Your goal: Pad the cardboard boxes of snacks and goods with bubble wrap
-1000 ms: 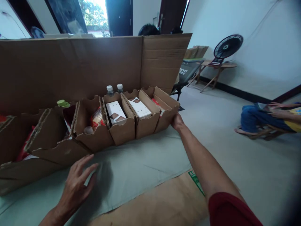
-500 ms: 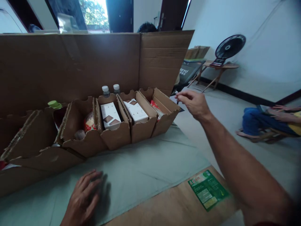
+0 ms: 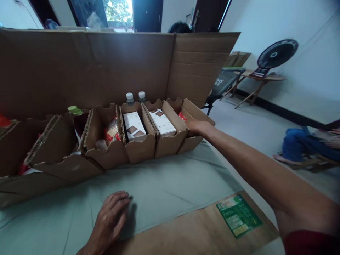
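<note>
My right hand (image 3: 196, 126) reaches down into the rightmost cardboard bin (image 3: 198, 110). Its fingers are hidden behind the bin's wall, so I cannot see what they touch. Beside them a bit of a red packet (image 3: 182, 116) shows in that bin. My left hand (image 3: 113, 214) hovers or rests low over the green cloth (image 3: 159, 180), holding nothing, with its fingers loosely bent. Two white boxes with brown diamond marks stand in the neighbouring bins: one white box (image 3: 134, 125) and another white box (image 3: 162, 122).
A tall cardboard panel (image 3: 127, 63) rises behind the bins. Two white-capped bottles (image 3: 129, 99) stand there. Further left, bins hold a red-and-clear packet (image 3: 113, 130) and a green-capped item (image 3: 74, 110). A green label (image 3: 239, 216) lies on the wooden edge. A fan (image 3: 277, 53) and a seated person (image 3: 294, 145) are rightward.
My right hand has moved from the air beyond the bins' right end down into the rightmost bin. My left hand stays over the cloth. The view has shifted slightly left.
</note>
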`<state>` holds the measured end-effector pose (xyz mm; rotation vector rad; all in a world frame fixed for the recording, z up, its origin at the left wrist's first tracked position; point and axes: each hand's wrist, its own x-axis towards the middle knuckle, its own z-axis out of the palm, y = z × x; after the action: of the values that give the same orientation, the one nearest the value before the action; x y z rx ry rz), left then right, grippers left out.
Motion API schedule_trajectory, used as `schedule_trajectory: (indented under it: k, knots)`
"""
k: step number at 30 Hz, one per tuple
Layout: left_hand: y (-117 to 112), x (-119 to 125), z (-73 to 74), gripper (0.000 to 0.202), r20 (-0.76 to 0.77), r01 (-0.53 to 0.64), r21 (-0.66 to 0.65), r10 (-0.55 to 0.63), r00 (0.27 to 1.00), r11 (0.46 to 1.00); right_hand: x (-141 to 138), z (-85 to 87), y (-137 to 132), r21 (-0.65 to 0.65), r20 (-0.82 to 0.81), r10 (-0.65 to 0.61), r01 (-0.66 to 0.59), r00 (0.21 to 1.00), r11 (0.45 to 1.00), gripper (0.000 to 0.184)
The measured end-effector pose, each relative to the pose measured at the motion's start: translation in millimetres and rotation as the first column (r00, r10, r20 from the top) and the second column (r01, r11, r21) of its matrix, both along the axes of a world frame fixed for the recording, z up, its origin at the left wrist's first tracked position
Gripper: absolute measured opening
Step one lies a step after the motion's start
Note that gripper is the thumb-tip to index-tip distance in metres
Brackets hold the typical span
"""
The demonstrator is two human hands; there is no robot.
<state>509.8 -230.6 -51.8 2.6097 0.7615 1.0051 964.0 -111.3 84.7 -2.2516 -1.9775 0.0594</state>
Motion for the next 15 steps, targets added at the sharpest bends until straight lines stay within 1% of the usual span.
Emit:
schedule_trajectory:
  k: [2, 5, 6, 8, 10, 12, 15]
  knots:
    - [0.6, 0.8, 0.8, 0.023, 0.002, 0.017, 0.004, -0.017, 1.000, 1.000, -3.0, 5.3, -4.4, -0.094, 0.026, 0.020, -0.018, 0.999, 0.995, 0.035]
    - [-0.2, 3.6, 2.4, 0.024, 0.017, 0.035, 0.021, -0.035, 0.999, 0.999, -5.3, 25.8, -9.0, -0.200, 0.068, 0.046, -0.032, 0.997, 0.979, 0.040]
    - [-0.6, 4.2, 3.0, 0.025, 0.023, 0.038, 0.025, -0.038, 0.999, 0.999, -4.7, 35.1, -9.9, -0.216, 0.085, 0.045, -0.026, 0.995, 0.976, 0.039]
    - [-0.8, 4.5, 4.2, 0.025, 0.021, 0.038, 0.021, -0.038, 0.999, 0.999, -2.7, 53.8, -10.7, -0.205, 0.131, 0.020, 0.007, 0.991, 0.979, 0.037]
    - [0.8, 4.6, 6.0, 0.024, 0.018, 0.039, 0.015, -0.040, 0.999, 0.999, -2.5, 67.0, -10.8, -0.180, 0.182, -0.010, 0.043, 0.983, 0.983, 0.042]
    - [4.1, 6.2, 8.7, 0.023, 0.023, 0.044, 0.019, -0.045, 0.999, 0.999, -7.1, 70.7, -10.3, -0.200, 0.211, -0.005, 0.048, 0.977, 0.979, 0.044]
    - [9.1, 13.6, 12.6, 0.023, 0.023, 0.058, 0.034, -0.059, 0.998, 0.998, -19.1, 62.4, -6.3, -0.255, 0.199, 0.066, -0.014, 0.978, 0.967, 0.031]
